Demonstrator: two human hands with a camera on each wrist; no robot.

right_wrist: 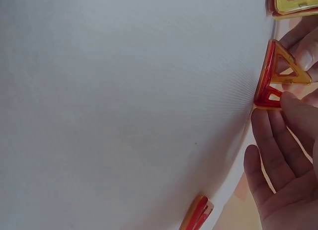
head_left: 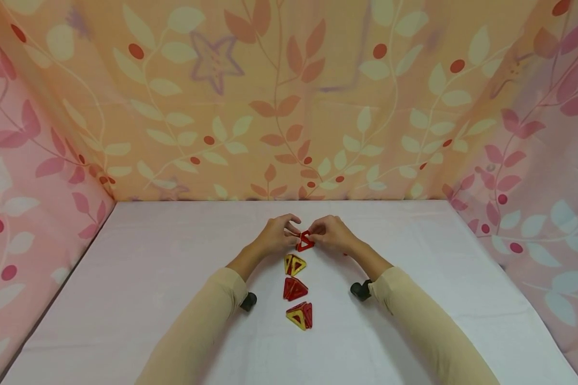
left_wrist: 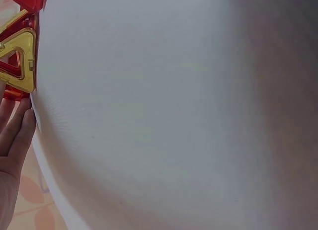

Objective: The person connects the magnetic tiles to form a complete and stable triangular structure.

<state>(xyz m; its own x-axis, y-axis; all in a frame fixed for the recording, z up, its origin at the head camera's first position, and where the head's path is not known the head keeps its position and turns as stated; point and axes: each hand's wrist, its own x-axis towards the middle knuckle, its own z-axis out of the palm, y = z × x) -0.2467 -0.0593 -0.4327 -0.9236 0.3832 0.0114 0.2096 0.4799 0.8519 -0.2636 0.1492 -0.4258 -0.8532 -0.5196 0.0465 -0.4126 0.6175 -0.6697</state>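
At the far end of a row of triangle tile shapes, both hands meet over a small build of see-through triangle tiles. My left hand [head_left: 280,235] pinches an orange triangle tile [right_wrist: 294,79] between thumb and finger, as the right wrist view shows. With thumb and fingertips, my right hand [head_left: 333,234] holds the red triangle tile [head_left: 305,245] beside it. The tiles lean together at their edges, low on the table. Nearest to the hands in the row is a yellow and red pyramid [head_left: 297,264], also seen at the left edge of the left wrist view.
Closer to the body stand a red pyramid [head_left: 295,289] and a yellow and red pyramid [head_left: 306,312]. A few red and orange tiles [right_wrist: 198,213] lie by the right wrist. White cloth [head_left: 149,267] covers the table; patterned curtains [head_left: 279,107] enclose the back and sides.
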